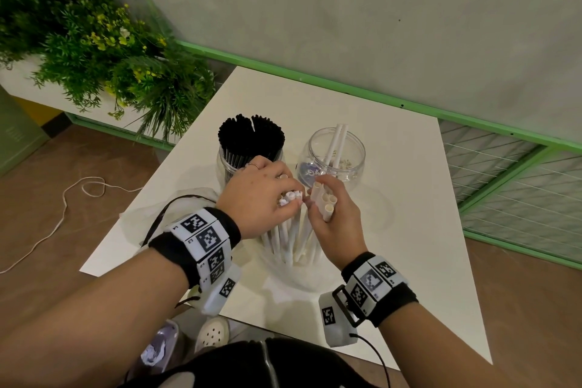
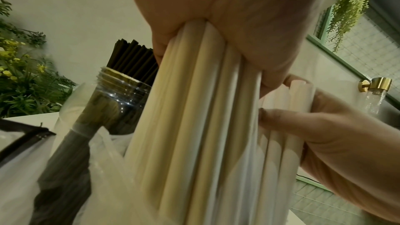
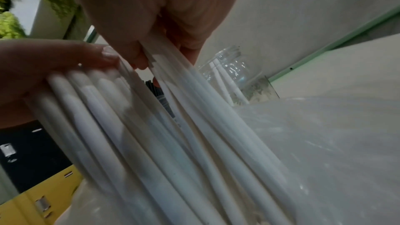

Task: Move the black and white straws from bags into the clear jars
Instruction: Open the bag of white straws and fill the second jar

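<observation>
White counter [image 1: 393, 230] underneath it all, and everything here reads off the bag [image 1: 293, 274], the clear plastic sack slumped at the near middle. It stands open-mouthed, so the white straws [image 1: 288, 239] rise out of it upright, ready to lift straight up.

Behind the bag on the left, the black jar [image 1: 233, 164], crammed to the rim with black straws [image 1: 251, 135]; that half looks done. Behind the bag on the right, the white jar [image 1: 330, 154], holding only two white straws leaning on its mouth, with plenty of room. It sits close behind the bag, probably to keep each carry short.

Over the bag's mouth, both hands. The left hand [image 1: 263, 198] has its fingers [image 2: 275, 78] curled round the top of the main bunch, keeping it upright and together. The right hand [image 1: 333, 217] has its fingers [image 2: 281, 117] wrapped round a smaller bundle [image 1: 326, 203], open ends up, just beside the main bunch, seemingly being split off as the next load for the white jar.

Left of the bag, a crumpled bag with a black drawstring [image 1: 163, 217] lies flat, apparently emptied.
</observation>
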A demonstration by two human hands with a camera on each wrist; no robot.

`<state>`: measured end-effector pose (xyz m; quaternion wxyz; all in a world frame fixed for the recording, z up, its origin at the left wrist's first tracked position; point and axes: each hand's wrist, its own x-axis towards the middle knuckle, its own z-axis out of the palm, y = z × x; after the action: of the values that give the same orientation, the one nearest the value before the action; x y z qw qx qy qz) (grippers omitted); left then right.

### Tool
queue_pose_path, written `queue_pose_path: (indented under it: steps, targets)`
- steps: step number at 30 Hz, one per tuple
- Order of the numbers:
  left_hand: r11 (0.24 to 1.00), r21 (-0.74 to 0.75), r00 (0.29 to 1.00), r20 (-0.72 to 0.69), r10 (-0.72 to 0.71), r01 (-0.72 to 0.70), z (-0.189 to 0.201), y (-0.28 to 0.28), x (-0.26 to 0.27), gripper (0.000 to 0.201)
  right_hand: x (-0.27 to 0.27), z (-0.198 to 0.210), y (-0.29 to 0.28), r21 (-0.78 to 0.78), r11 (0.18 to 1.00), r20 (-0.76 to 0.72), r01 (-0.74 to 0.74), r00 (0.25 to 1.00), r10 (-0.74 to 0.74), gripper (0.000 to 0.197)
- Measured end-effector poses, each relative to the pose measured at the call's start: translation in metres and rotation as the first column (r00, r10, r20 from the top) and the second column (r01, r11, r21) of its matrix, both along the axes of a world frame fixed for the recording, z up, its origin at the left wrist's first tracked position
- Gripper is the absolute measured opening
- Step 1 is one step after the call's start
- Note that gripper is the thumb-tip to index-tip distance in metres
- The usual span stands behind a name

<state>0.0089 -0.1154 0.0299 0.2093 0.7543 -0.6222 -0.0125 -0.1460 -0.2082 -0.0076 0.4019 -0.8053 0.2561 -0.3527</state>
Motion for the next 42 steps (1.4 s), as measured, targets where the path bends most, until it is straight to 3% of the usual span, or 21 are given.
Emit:
queue_pose_path:
  steps: [8, 14, 21, 27, 30, 34, 38, 42]
  targets:
    - [1.0, -0.01, 1.0, -0.02, 0.006, -0.007, 0.0, 0.001, -0.001, 0.032, 0.002, 0.001, -0.011, -0.254, 0.962, 0.029, 0.103, 0.995, -0.098, 0.034]
    - [1.0, -0.011, 1.0, -0.009, 0.003, -0.003, 0.001, 0.0, -0.001, 0.03, 0.001, -0.006, -0.021, -0.215, 0.973, -0.133, 0.083, 0.985, -0.113, 0.037]
    - [1.0, -0.006, 1.0, -0.016, 0.011, -0.011, 0.002, -0.003, -0.002, 0.032, 0.008, -0.013, -0.017, -0.174, 0.974, 0.009, 0.147, 0.989, -0.148, 0.039]
    - [1.0, -0.002, 1.0, -0.018, 0.006, -0.006, 0.002, -0.003, -0.002, 0.034, 0.014, -0.018, -0.02, -0.164, 0.977, 0.003, 0.136, 0.991, -0.137, 0.052]
    - [1.0, -0.006, 1.0, -0.021, 0.006, -0.006, 0.002, -0.003, -0.001, 0.032, 0.015, -0.005, -0.022, -0.046, 0.99, 0.028, 0.135, 0.991, -0.134, 0.05]
    - [1.0, -0.01, 1.0, -0.029, 0.005, -0.006, 0.001, -0.004, 0.0, 0.031, 0.012, 0.035, -0.033, -0.055, 0.992, 0.132, 0.111, 0.986, -0.103, 0.049]
    - [1.0, 0.008, 1.0, -0.028, 0.004, -0.004, 0.001, -0.004, 0.002, 0.034, 0.007, 0.074, -0.05, 0.063, 0.996, 0.23, 0.064, 0.97, -0.076, 0.051]
    - [1.0, -0.007, 1.0, -0.02, 0.003, -0.003, 0.001, -0.004, 0.001, 0.034, 0.007, 0.123, -0.066, 0.042, 0.991, 0.476, 0.129, 0.869, -0.133, 0.042]
